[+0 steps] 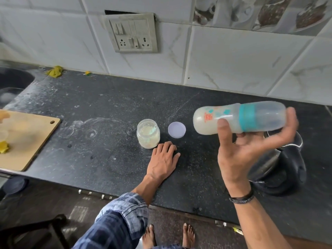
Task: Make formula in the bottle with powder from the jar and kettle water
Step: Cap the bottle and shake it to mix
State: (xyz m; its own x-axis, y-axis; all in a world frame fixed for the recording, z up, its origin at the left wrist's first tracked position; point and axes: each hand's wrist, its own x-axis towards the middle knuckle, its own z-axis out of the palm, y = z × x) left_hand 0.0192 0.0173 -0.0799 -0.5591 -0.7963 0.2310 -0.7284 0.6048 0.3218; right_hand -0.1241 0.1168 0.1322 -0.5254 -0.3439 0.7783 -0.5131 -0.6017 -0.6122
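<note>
My right hand (248, 146) holds the baby bottle (239, 117) sideways in the air, its teal ring and clear cap pointing right. Milky liquid fills the bottle's body. The bottle looks blurred. The open powder jar (148, 133) stands on the black counter (100, 123) with a scoop inside. Its pale purple lid (177, 129) lies just to the right of it. My left hand (164, 159) rests flat on the counter, fingers spread, just in front of the jar and the lid. The black kettle (280, 162) stands under my right hand, partly hidden by it.
A wooden cutting board (27, 139) with yellow bits lies at the left edge. A dark sink (12, 81) is at the far left. A yellow cloth (54, 71) lies by the tiled wall, which has a switch panel (132, 33). Bare feet (168, 236) show on the floor.
</note>
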